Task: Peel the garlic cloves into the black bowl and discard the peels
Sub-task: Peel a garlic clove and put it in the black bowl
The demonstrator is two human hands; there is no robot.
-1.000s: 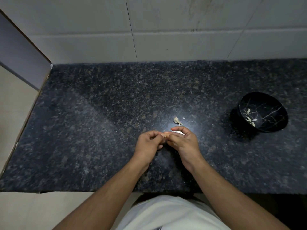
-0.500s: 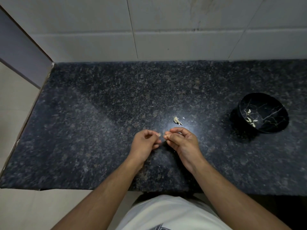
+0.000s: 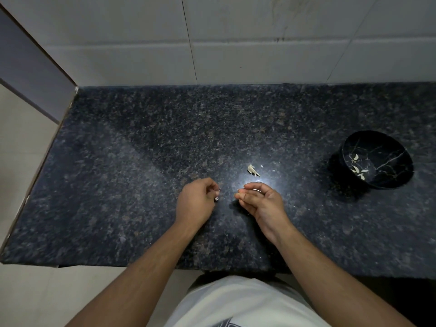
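Observation:
My left hand (image 3: pixel 197 201) hovers over the dark granite counter (image 3: pixel 141 185) with its fingers curled, pinching a tiny pale scrap of garlic peel (image 3: pixel 216 198) at the fingertips. A short gap to the right, my right hand (image 3: pixel 260 201) pinches a garlic clove (image 3: pixel 238 194) between thumb and fingers; most of the clove is hidden. The black bowl (image 3: pixel 387 175) with gold veining stands at the far right and holds several peeled cloves (image 3: pixel 357 168). A small heap of peel (image 3: pixel 253 170) lies just beyond my right hand.
A few pale peel flecks (image 3: pixel 262 166) lie beside the heap. A white tiled wall (image 3: pixel 236 43) backs the counter. The counter ends at a left edge (image 3: pixel 35 175) over a pale floor, and its front edge runs along my body.
My hands were joined on the clove and have drawn apart: the left moved left with a scrap of peel, the right stayed with the clove.

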